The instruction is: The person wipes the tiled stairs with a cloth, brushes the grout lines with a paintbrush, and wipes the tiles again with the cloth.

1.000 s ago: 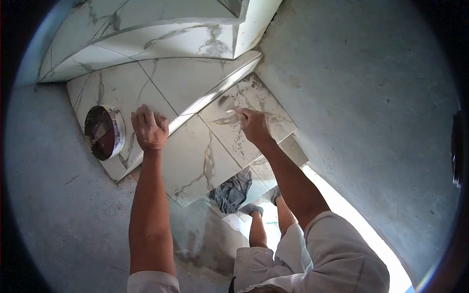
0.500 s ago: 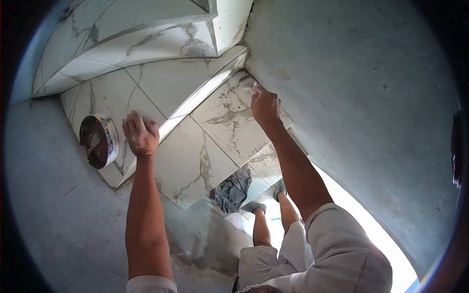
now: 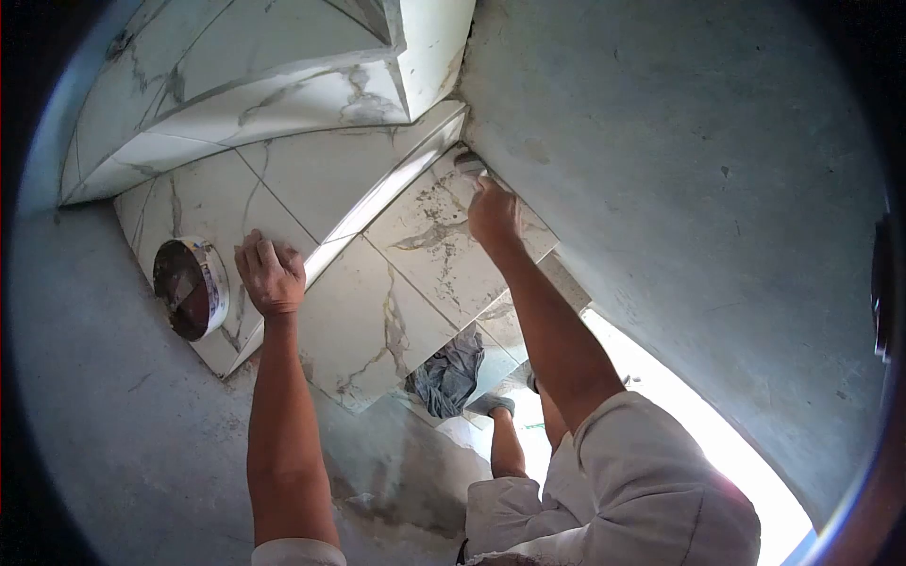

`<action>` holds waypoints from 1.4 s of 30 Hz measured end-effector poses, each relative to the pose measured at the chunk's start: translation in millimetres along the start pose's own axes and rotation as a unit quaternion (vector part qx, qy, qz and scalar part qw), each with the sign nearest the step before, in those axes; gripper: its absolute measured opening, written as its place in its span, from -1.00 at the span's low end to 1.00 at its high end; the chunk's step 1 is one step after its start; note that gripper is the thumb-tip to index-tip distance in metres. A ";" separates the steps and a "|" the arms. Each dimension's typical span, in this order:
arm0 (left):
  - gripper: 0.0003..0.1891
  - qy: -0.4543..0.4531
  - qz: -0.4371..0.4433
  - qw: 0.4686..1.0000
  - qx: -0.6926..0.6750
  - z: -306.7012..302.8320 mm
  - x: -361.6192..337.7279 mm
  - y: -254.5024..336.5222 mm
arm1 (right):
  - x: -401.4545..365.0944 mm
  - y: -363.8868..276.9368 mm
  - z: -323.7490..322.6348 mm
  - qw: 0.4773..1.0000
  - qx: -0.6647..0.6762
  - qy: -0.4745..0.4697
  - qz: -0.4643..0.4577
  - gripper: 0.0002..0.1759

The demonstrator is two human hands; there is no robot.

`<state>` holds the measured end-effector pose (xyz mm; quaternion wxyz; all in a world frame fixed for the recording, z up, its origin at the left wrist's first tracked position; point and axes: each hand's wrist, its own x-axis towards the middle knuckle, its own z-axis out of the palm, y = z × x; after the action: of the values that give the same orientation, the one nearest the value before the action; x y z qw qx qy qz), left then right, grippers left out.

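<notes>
My left hand [image 3: 272,275] leans on the marble-look tile of the upper step [image 3: 278,189], fingers apart and slightly bent, with nothing in them. To its left stands a short round tub [image 3: 217,288] with a smeared rim and dark contents. My right hand [image 3: 494,213] is closed around a putty knife [image 3: 470,166]; its handle is mostly hidden in the fist. The flat blade is at the back corner of the lower step's tile [image 3: 429,241], where step and wall meet. Dark crumbs and smears lie on that tile near the right hand.
A crumpled dark cloth or bag [image 3: 448,373] lies at the front edge of the lower step. The grey plastered wall [image 3: 679,189] rises close on the right. A higher tiled step [image 3: 311,94] stands behind. My feet [image 3: 495,406] are on a step below.
My right hand and the putty knife have shifted slightly left, and the blade appears turned. My left hand stays on the tile. The whole view has moved a little.
</notes>
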<state>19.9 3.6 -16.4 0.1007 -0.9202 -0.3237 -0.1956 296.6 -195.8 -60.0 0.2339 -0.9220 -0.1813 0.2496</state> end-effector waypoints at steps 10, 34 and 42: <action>-0.67 -0.001 0.013 1.000 0.018 1.7 -0.6 -2.1 | -26.7 -24.1 62.9 0.862 0.463 0.101 0.179 -0.51; -0.78 -0.015 0.014 1.000 0.020 1.5 -1.4 -0.5 | -24.8 -2.4 56.3 0.914 0.378 0.062 0.136 -0.55; -0.70 -0.015 0.023 0.999 0.045 0.2 -0.4 -1.6 | -18.3 1.0 84.0 0.901 0.388 0.155 0.117 -0.59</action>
<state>18.7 4.7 -16.6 0.1413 -0.9248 -0.3124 -0.1648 236.2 -176.2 -118.0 0.5676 -0.7997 0.0774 0.1797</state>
